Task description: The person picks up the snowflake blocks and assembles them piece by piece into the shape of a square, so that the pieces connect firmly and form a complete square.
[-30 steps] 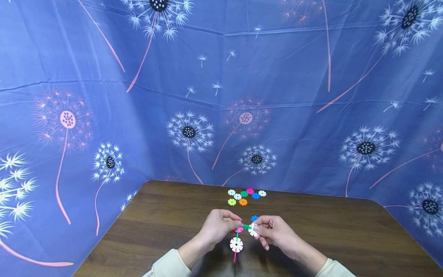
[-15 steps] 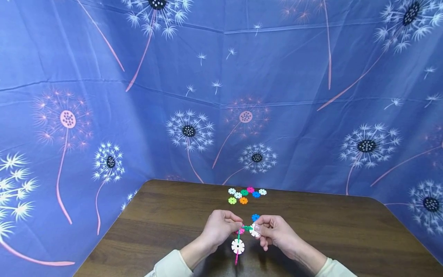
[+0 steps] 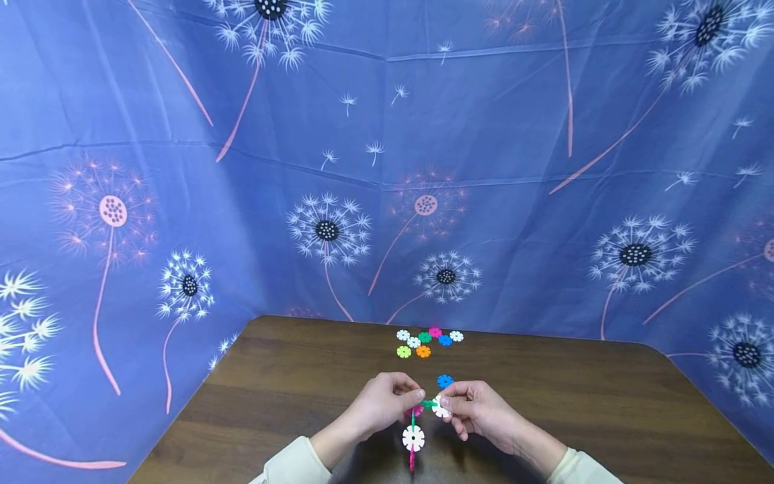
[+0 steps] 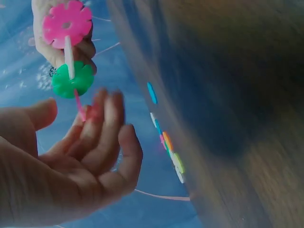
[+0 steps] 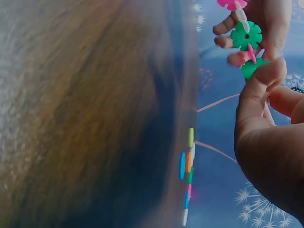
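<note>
Disc chain: I see the chain (image 3: 413, 431) of interlocked flower discs low in the centre of the head view, between both hands, its tail hanging toward the bottom edge.
Right hand: at lower right of centre, the right hand (image 3: 480, 411) pinches the end white disc (image 3: 439, 409) between thumb and fingers; I judge this pinch bears the chain, since the rest droops from it.
Left hand: in the left wrist view the left hand (image 4: 83, 168) has thumb and fingers spread apart, gripping nothing that I can make out; perhaps it merely steadies the links.
Crosswise links: neighbouring discs sit at right angles, presumably because slot fits into slot, so some show only as thin edges.
Spare discs: a blue disc (image 3: 445, 381) lies just above the right hand; a mixed cluster (image 3: 414, 342) sits near the table's (image 3: 290, 383) far edge.
Hidden: my right wrist view loses the white disc behind the thumb; the left fingertips blur where they overlap a pink edge.
</note>
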Demonstrator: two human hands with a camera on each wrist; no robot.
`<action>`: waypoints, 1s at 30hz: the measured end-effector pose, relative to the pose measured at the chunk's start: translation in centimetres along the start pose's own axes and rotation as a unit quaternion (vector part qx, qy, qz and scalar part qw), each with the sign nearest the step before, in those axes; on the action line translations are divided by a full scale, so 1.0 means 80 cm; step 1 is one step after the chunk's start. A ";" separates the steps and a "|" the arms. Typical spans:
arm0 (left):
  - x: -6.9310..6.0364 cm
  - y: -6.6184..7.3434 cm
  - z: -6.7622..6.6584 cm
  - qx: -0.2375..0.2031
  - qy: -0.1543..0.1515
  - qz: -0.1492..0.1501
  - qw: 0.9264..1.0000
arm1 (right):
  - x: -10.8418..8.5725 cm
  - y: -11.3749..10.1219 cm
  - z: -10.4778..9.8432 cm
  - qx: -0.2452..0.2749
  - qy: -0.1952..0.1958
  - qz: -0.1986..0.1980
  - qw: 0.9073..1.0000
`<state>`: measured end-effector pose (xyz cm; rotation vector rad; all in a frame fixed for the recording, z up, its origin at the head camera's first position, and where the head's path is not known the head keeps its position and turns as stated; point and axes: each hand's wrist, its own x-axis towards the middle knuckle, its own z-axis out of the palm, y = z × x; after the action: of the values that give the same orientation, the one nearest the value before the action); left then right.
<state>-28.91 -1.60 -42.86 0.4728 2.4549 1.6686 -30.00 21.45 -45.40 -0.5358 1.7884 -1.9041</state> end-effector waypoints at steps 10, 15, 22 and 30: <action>0.003 0.002 0.006 -0.045 -0.048 -0.007 0.998 | 0.013 0.002 0.010 -0.048 -0.025 -0.020 0.998; 0.003 -0.003 0.007 -0.071 -0.048 -0.024 0.996 | 0.017 0.002 0.013 -0.065 -0.008 -0.031 0.997; 0.002 -0.007 0.008 -0.101 -0.042 -0.013 0.994 | 0.018 0.004 0.014 -0.013 0.024 -0.027 0.999; 0.003 -0.005 0.000 -0.118 -0.031 -0.009 0.993 | 0.031 -0.008 -0.003 -0.076 0.070 0.011 0.995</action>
<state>-29.20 -1.61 -43.20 0.4610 2.1755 1.8740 -32.21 20.20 -44.89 -0.4416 2.0322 -1.8396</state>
